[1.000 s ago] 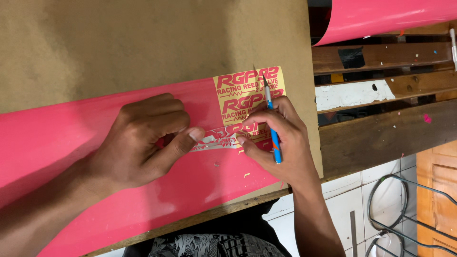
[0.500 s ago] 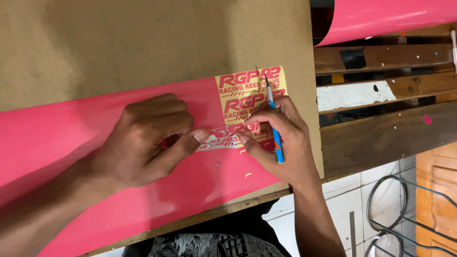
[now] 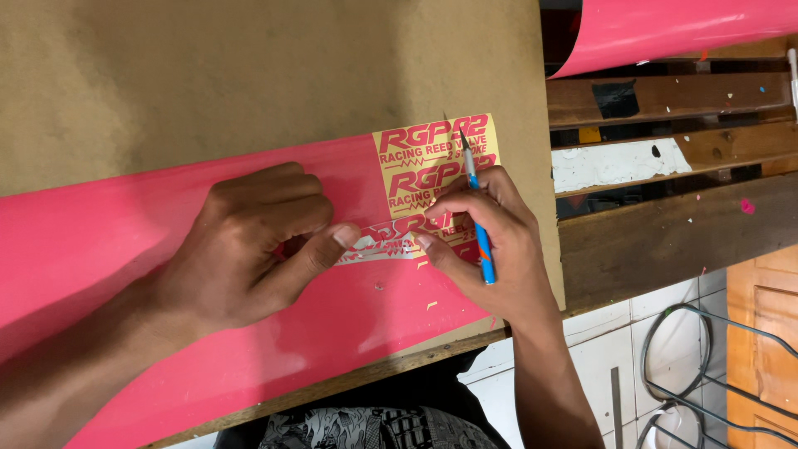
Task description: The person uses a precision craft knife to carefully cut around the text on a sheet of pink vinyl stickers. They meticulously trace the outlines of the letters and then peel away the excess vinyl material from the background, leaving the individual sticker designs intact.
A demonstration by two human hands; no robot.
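My left hand (image 3: pixel 249 241) lies curled on the pink vinyl sheet (image 3: pixel 100 249), thumb stretched toward three o'clock, its tip pressing down the left end of a small cut decal strip (image 3: pixel 384 241). The other fingers are folded in against the palm; they close on nothing but the sheet beneath them.

My right hand (image 3: pixel 490 249) sits just at three o'clock of the left. It is closed around a blue craft knife (image 3: pixel 478 216), held pen-fashion between thumb and forefinger, blade end pointing to twelve o'clock and the blue-and-orange tail sticking out toward six. The thumb tip of this hand also bears on the right end of the same strip, so the strip is pinned between my two thumbs, flat on the vinyl.

At twelve o'clock of the strip, the yellow backing paper with pink lettering (image 3: pixel 432 158) shows where the pink film has been weeded away; the knife lies across its right part. The vinyl sheet rests on a brown board (image 3: pixel 249 75) that reaches to the far edge of view. At two o'clock, well apart, a pink vinyl roll (image 3: pixel 665 29) lies on a wooden slatted frame (image 3: pixel 665 233). At five o'clock a wire rack (image 3: pixel 706 374) stands on white floor tiles.
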